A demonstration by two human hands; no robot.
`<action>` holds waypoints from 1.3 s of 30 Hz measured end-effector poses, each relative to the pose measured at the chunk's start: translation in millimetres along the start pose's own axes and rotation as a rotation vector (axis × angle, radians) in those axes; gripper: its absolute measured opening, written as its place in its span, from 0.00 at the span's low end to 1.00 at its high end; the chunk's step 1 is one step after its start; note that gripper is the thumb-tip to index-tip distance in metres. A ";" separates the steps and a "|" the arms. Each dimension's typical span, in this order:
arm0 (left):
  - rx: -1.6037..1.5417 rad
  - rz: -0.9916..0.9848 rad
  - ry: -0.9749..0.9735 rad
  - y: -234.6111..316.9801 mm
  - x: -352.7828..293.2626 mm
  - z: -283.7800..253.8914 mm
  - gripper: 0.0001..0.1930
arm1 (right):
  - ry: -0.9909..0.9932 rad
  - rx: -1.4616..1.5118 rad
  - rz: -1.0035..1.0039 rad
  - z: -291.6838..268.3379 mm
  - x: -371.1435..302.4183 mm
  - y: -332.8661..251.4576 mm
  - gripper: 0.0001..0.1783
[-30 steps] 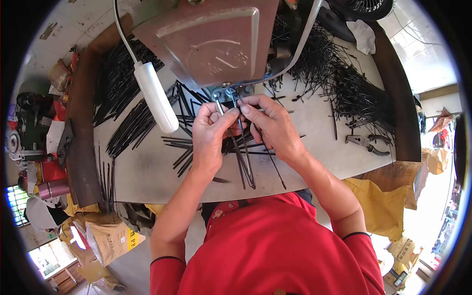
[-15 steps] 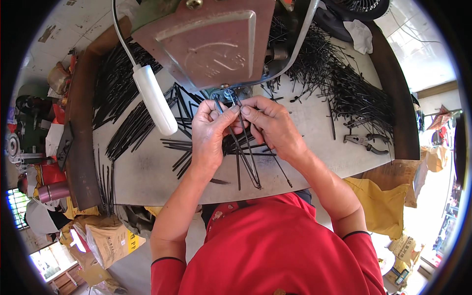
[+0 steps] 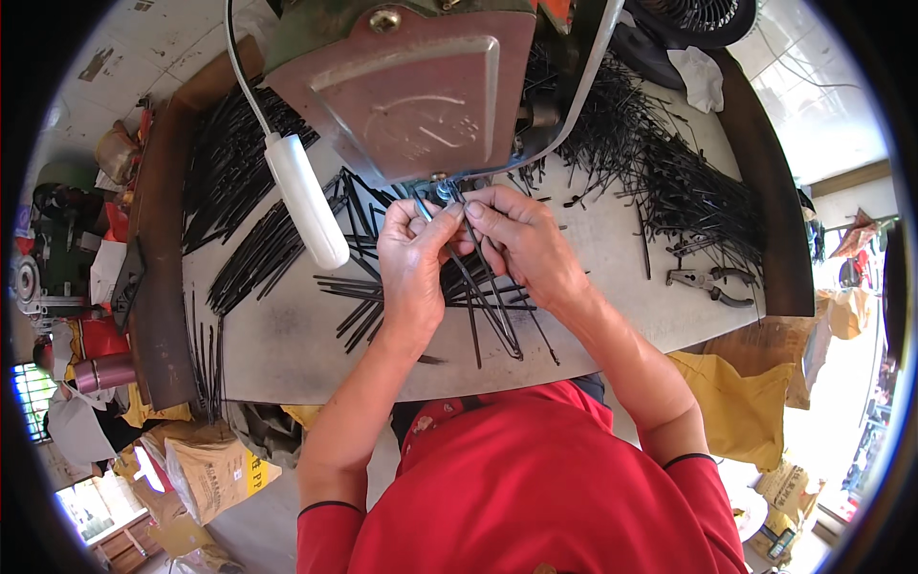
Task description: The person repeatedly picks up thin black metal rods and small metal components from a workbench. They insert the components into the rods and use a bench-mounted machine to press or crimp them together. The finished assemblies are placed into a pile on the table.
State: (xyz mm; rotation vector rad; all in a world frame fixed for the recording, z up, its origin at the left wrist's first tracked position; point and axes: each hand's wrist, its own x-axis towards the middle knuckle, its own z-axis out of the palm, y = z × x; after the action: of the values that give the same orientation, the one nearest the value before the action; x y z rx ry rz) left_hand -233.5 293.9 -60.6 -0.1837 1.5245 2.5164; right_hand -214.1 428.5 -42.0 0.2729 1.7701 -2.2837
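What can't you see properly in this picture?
All in the head view:
- Part of the bent black rod: hidden by the left hand and right hand.
- The machine's top: cut off by the upper edge.
- Part of the fan: cut off there too.
- Tabletop behind the machine: hidden by its big cover.

Machine cover point(image 3: 402, 91): raised emblem point(image 3: 435, 120) on the front face; characters not legible. Tan bag point(image 3: 212, 478), lower left: dark printed characters on a yellow band point(image 3: 256, 476) along one edge, with further small dark print on the tan face; the small print is too fine to read. Second tan bag point(image 3: 786, 490), lower right: dark print, too small to read
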 end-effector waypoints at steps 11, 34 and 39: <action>0.029 -0.023 0.005 4.0 2.1 -4.9 0.10 | -0.035 0.050 0.009 1.6 8.2 4.1 0.13; 0.122 -0.168 -0.088 21.6 16.9 -10.8 0.08 | -0.160 0.140 0.123 -10.0 18.8 -0.9 0.11; 0.100 -0.170 -0.049 19.7 15.3 -8.0 0.10 | -0.099 0.207 0.054 -4.7 14.5 6.8 0.11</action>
State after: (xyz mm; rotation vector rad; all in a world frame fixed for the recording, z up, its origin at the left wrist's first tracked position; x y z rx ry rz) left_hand -252.8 279.5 -50.4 -0.2244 1.5417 2.2919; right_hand -225.9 430.3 -53.6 0.2363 1.4641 -2.3996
